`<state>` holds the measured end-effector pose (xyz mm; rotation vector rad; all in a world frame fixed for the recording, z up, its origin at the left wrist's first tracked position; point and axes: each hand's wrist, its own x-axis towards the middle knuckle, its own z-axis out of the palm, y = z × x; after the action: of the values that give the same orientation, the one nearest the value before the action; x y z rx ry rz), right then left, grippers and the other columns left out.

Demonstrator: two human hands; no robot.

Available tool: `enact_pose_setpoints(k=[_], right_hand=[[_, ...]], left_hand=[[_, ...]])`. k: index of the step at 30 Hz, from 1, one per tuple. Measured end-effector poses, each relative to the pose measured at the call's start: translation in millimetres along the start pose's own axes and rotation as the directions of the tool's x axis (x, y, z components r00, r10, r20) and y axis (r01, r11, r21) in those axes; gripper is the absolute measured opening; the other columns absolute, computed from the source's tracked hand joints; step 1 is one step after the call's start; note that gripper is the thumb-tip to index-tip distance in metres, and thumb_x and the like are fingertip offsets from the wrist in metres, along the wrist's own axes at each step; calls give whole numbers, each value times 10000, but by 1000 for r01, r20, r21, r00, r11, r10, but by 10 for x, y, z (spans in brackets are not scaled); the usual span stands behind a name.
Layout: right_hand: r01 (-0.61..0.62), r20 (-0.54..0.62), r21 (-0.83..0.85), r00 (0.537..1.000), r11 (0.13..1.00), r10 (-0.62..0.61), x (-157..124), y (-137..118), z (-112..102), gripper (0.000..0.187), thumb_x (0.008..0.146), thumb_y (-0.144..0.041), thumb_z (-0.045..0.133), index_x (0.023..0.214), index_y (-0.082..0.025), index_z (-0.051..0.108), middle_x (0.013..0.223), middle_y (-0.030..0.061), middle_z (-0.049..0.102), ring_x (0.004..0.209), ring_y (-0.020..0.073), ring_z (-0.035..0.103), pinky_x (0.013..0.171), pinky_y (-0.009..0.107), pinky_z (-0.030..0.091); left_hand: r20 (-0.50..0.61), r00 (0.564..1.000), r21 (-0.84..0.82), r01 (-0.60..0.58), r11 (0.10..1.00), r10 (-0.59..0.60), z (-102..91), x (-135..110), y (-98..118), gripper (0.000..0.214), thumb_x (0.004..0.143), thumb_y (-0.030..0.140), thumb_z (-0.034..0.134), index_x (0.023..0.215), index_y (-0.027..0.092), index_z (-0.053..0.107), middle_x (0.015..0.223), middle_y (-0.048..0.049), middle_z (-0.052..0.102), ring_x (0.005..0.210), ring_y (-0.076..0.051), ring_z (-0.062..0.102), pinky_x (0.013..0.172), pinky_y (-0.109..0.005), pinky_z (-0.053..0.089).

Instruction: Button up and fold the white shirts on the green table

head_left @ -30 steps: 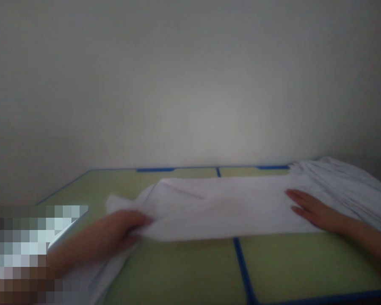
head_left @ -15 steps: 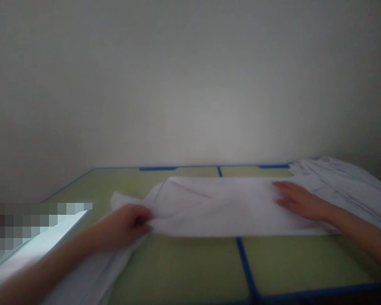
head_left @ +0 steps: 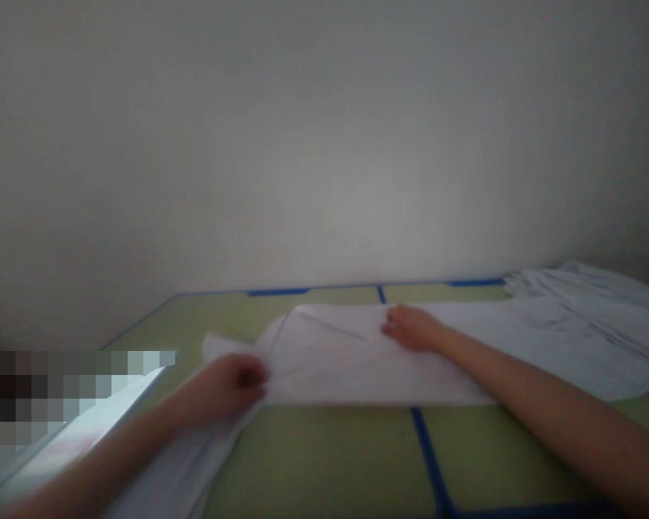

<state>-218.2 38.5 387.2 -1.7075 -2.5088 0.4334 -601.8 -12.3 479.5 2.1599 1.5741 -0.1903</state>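
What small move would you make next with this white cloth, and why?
Perhaps I'd smooth the right hand toward the left hand: a slanting crease lies between them, and the left hand pinches the white cloth, which could steady it.

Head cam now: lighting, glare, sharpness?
Head view: dim, with a paler patch mid-wall. Head view: bright patch at lower left, possibly glare, partly pixelated. Head view: soft throughout; left hand, right hand and white cloth lack fine detail.
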Motion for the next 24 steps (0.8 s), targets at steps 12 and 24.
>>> enact_pose_setpoints(k=[12,24], right_hand=[[54,-77,-38,995,998,-57,-108,216,-32,422,912,-460,323,841,-154,605,856,94,615,802,187,546,709,293,372],[259,-70,41,964,965,-255,-910,294,68,787,831,-589,431,1457,-212,139,1489,94,170,1358,296,169,1099,472,171]], left_hand=[[152,988,97,-39,995,24,-195,-15,113,180,623,242,501,737,176,623,724,-30,639,678,-180,589,609,-279,429],[200,817,100,-565,819,540,299,-5,732,733,853,514,410,1451,270,63,1514,-42,58,1377,-281,77,1123,-484,137]])
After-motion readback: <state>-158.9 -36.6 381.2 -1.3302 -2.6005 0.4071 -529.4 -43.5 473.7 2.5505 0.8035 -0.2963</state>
